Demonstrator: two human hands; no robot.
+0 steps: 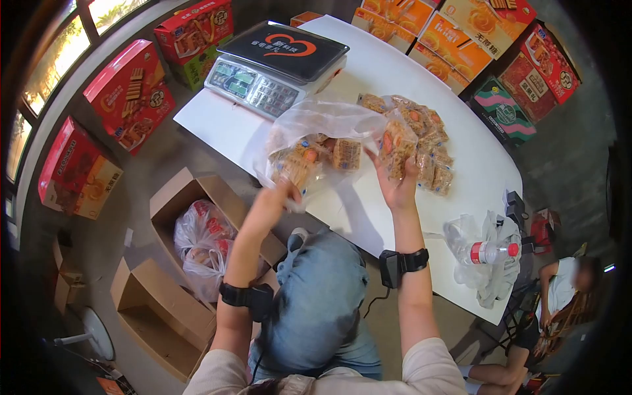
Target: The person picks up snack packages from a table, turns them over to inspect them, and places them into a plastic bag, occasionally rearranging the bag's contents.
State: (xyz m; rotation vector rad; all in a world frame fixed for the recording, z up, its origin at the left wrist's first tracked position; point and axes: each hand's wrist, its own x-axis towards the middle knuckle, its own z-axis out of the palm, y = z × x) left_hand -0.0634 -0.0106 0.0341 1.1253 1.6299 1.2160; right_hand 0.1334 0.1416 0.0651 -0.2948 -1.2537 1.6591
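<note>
A clear plastic bag [329, 117] with several wrapped snacks [345, 155] inside lies across the front edge of the white table. My left hand [280, 197] is closed on the bag's near left edge. At the bag's right side my right hand [398, 181] holds a wrapped snack pack [397, 146], thumb and fingers around its lower part. More wrapped snacks [434, 168] are piled on the table just right of that hand. Behind the bag stands a weighing scale [263, 82] with a black top.
On the table's right lie a bottle [490, 253] and thin plastic bags [497, 283]. Open cardboard boxes [161, 316] stand on the floor at left, one holding a filled bag [204, 247]. Printed cartons [128, 92] line both sides. A person [559, 289] sits at far right.
</note>
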